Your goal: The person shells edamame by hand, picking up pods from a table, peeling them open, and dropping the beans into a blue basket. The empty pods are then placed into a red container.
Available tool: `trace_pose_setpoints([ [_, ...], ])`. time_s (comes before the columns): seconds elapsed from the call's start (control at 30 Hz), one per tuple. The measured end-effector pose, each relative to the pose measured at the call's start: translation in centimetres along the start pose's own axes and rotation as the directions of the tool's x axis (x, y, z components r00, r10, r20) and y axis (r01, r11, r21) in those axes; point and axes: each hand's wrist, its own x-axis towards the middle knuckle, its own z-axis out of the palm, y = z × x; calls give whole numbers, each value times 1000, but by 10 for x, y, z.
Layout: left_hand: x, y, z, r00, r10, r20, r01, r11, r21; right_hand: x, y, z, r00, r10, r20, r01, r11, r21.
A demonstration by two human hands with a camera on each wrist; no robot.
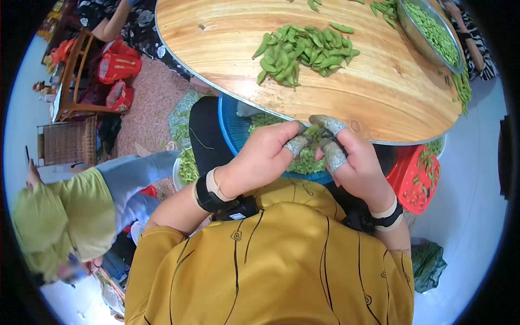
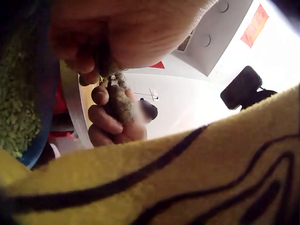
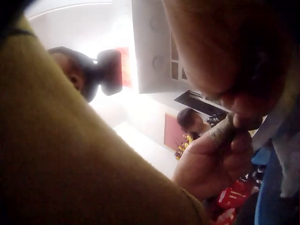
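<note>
Over the near edge of a wooden table, my left hand and right hand meet at the fingertips. Between them is a green bean pod, pinched from both sides and partly hidden by the fingers. Grey, dirt-stained tape wraps the thumbs and a finger. Below the hands sits a blue basin of shelled green beans. A pile of unopened pods lies on the table ahead. In the left wrist view, the right-hand fingers curl close against the left fingertips.
A metal bowl of shelled beans stands at the table's far right. A red basket with scattered pods is at my right, and a container of green pods or hulls at my left. Other people sit or stand around; red bags are at upper left.
</note>
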Motion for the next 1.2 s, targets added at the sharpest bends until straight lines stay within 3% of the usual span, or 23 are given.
trace_pose_setpoints([
  [0.03,0,-1,2,1000,1,6,-1,1000,-6,-1,4,-1,998,58,-21,-56,995,79],
  [0.1,-1,-1,5,982,189,4,-175,901,396,-1,4,-1,993,112,-35,-106,982,157],
  [0.13,-1,0,4,982,191,3,-176,901,396,-1,1,1,990,91,-106,-71,982,176],
  [0.17,-1,2,2,999,18,-35,-12,987,161,-1,-1,2,982,70,-177,-35,980,194],
  [0.2,-1,3,1,987,-159,-28,156,984,-86,-1,-2,2,982,67,-178,-32,980,194],
  [0.23,-1,2,0,988,-152,-42,143,977,-160,-1,-3,2,985,44,-167,-12,982,188],
  [0.3,-1,2,0,986,-165,-22,160,975,-155,-2,-4,1,987,21,-159,9,983,184],
  [0.37,-1,2,0,984,-181,-2,178,972,-154,-1,-5,-3,997,69,-18,-65,984,163],
  [0.47,-2,1,2,992,-124,3,124,989,-86,-1,2,-2,999,53,2,-52,988,142],
  [0.53,-2,0,2,999,-39,-3,39,997,73,-1,4,-3,999,39,13,-41,986,159],
  [0.63,-2,3,4,995,-97,-9,97,995,-11,-3,1,-4,999,42,13,-44,981,190],
  [0.77,-1,-4,3,990,-141,-7,141,990,7,-3,1,-5,998,67,18,-69,978,198],
  [0.87,0,2,3,997,-81,-9,81,992,101,-2,2,-5,995,99,24,-101,981,165],
  [0.93,0,-1,2,996,78,-52,-58,947,316,0,-1,-8,994,104,31,-108,981,160],
  [1.0,0,-1,1,992,120,-31,-99,920,378,2,-3,-11,993,110,38,-115,982,153],
  [1.07,0,2,-3,987,160,-7,-141,888,437,2,-5,-14,949,283,142,-315,876,364],
  [1.1,2,9,-8,989,-99,113,105,993,-46,1,-8,-16,949,283,141,-316,876,365],
  [1.13,3,13,-14,906,-260,334,399,790,-466,1,-12,-18,923,302,241,-385,755,530],
  [1.17,1,2,-15,901,-140,410,395,654,-645,0,-15,-20,892,296,342,-452,597,662],
  [1.2,0,-2,-14,901,-141,411,396,654,-644,0,-17,-21,892,296,342,-453,596,663],
])
